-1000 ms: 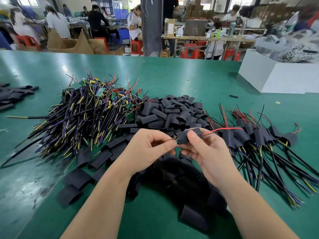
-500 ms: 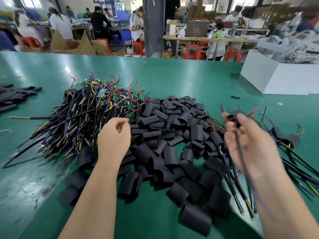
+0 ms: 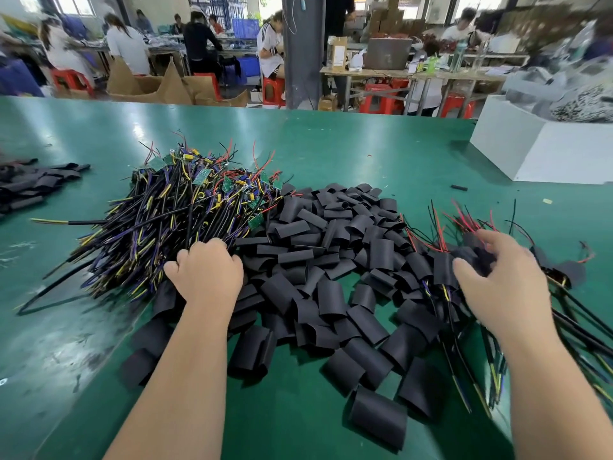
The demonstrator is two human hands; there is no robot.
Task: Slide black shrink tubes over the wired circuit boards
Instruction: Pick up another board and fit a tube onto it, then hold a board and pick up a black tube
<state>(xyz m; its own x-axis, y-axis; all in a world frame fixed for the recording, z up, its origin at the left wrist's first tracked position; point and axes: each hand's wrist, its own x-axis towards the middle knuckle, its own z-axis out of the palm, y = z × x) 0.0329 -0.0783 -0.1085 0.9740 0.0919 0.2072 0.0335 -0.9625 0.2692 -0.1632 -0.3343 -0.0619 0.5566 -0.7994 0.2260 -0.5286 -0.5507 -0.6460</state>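
The loose black tubes (image 3: 331, 260) lie in a broad heap in the middle of the green table (image 3: 331, 144), between the two hands; just to the left, touching that heap, is a tangle of wired boards (image 3: 185, 207), small green boards at the far end and black, yellow and purple wires fanning toward the near left; at the right lie sleeved boards (image 3: 441, 273) with red wires poking out; the left hand (image 3: 205, 270) sits knuckles-up at the near edge of the tangle, fingers curled under and hidden, so I cannot tell if it holds anything; the right hand (image 3: 497, 280) is blurred, fingers curved about a dark piece, grip unclear; farther right stands a white box (image 3: 530, 151); at far left lies a flat stack of tubes (image 3: 33, 187).
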